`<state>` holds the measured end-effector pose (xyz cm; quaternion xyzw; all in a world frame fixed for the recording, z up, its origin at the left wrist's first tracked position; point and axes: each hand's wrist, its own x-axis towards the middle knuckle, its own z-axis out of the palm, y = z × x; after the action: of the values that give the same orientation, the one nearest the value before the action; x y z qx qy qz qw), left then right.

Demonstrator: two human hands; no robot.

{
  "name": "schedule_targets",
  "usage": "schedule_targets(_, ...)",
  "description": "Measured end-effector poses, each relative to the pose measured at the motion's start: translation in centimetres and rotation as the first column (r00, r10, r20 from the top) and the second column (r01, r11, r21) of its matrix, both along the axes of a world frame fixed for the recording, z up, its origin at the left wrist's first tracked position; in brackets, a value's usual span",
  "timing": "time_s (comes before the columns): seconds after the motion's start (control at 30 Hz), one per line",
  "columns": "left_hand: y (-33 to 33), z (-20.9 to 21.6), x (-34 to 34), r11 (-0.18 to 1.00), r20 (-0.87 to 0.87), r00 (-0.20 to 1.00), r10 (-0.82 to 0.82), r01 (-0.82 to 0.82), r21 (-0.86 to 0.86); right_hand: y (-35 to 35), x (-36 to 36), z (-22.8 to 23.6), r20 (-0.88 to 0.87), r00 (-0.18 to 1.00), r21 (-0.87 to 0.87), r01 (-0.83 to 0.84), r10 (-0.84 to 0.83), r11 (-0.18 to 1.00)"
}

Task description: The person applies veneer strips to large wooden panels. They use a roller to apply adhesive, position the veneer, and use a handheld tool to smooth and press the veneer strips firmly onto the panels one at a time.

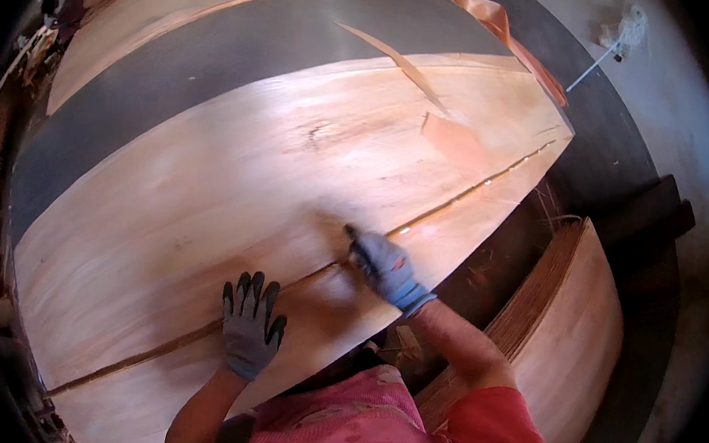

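A large sheet of pale wood veneer [208,177] lies in front of me, with a long dark seam running slantwise across its near part. My left hand [250,330], in a grey glove with dark fingertips, rests flat beside the seam with its fingers spread. Farther right, my right hand [384,265], also gloved, is at the seam with its fingers curled down. Whatever its fingers hold, if anything, is hidden and partly blurred. Small shiny spots dot the seam beyond it. A loose pinkish veneer scrap [454,139] and a thin pointed strip [400,63] lie on the sheet.
Under the sheet is a dark grey surface [244,34], with another veneer sheet [126,49] at its far left. Curled veneer offcuts [495,20] lie at the far edge. A stack of veneer [575,322] stands at my right. A person [64,15] is at far left.
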<state>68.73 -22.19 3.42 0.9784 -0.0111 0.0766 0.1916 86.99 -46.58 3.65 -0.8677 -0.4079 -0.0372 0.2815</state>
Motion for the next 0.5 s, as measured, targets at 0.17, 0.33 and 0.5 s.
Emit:
schedule_targets(0.17, -4.1, -3.1, 4.2, 0.961, -0.077, 0.993, 0.092, -0.068, 0.267, -13.8, 12.9, -3.4, -0.044, 0.934, -0.159, 0.344, -0.354, 0.926)
schedule_targets(0.33, -3.5, -3.5, 4.5, 0.968, -0.024, 0.998, 0.061, -0.053, 0.244, -18.0, 23.2, -1.5, 0.1, 0.826, -0.337, 0.552, -0.554, 0.762)
schedule_targets(0.5, -4.3, -3.6, 4.4, 0.96, -0.072, 0.996, 0.054, -0.032, 0.279, -21.9, 26.5, -6.1, -0.136, 0.909, -0.078, 0.386, -0.394, 0.919)
